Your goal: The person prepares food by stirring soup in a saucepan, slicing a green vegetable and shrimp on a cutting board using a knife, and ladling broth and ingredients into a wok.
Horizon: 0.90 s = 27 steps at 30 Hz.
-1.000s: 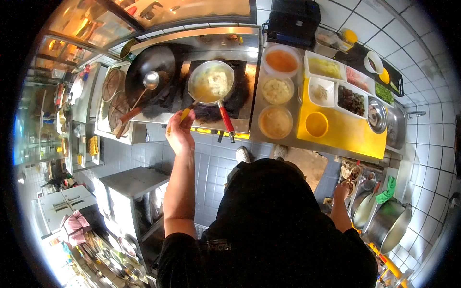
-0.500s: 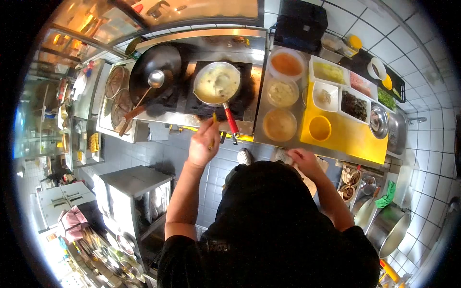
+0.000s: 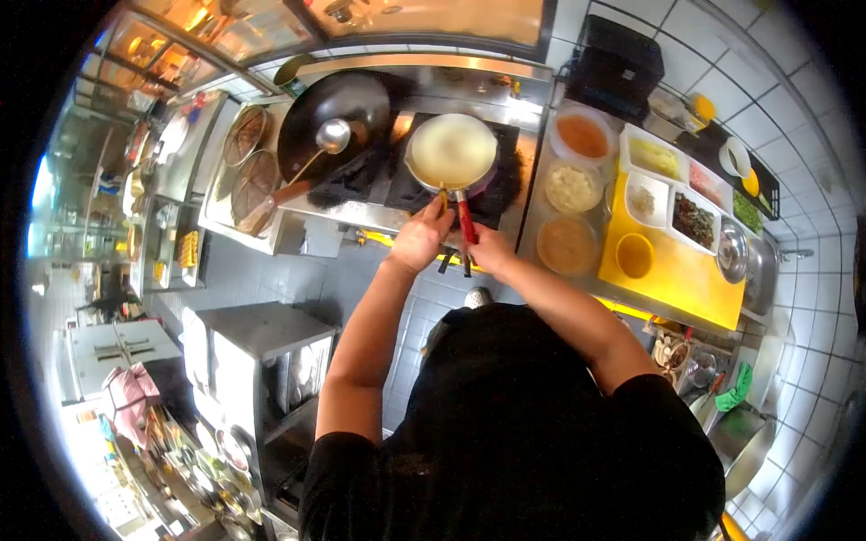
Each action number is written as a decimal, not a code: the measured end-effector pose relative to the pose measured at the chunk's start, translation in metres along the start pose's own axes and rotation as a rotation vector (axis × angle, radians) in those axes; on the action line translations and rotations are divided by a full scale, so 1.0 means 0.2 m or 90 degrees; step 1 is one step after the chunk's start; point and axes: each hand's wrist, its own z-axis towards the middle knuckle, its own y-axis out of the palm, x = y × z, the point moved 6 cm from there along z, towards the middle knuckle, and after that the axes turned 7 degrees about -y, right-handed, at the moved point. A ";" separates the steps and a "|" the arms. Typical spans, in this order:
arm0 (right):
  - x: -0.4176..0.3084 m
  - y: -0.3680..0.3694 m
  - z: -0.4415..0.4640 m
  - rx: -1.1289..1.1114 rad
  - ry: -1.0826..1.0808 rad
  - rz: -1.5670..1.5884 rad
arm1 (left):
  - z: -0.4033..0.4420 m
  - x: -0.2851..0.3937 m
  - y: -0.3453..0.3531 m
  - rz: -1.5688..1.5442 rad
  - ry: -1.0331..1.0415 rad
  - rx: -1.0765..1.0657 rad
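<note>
A saucepan (image 3: 451, 151) with pale yellow contents sits over the right burner. My right hand (image 3: 488, 246) is closed around its red handle (image 3: 466, 221). Just left of that handle, my left hand (image 3: 424, 237) pinches a thin yellow utensil (image 3: 442, 200), whose upper end reaches the pan's near rim. Motion smears the pan's contents, and the utensil's exact kind does not show. Left of the pan, a ladle (image 3: 333, 136) rests in a large black wok (image 3: 302, 113), its wooden handle sticking out toward me.
Round tubs (image 3: 575, 186) stand right of the stove. Beside them, white trays (image 3: 654, 155) of chopped ingredients and a yellow cup (image 3: 635, 256) are on a yellow board (image 3: 690, 293). Strainers (image 3: 255, 185) lie left of the wok. A steel cabinet (image 3: 262, 329) stands behind on the left.
My right hand has come from beside my body to the pan's red handle. My left hand has moved up to the pan with the utensil. The whole view has shifted slightly.
</note>
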 end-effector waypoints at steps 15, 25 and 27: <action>-0.19 -0.12 -0.22 -0.087 -0.088 -0.084 | -0.11 0.10 -0.39 -0.230 0.008 0.033; 0.22 -0.67 -1.17 0.279 0.165 0.028 | -0.04 0.09 -0.07 -0.133 0.069 0.004; 0.37 -0.72 -1.32 0.337 0.195 -0.040 | -0.05 0.09 -0.08 -0.143 0.059 0.035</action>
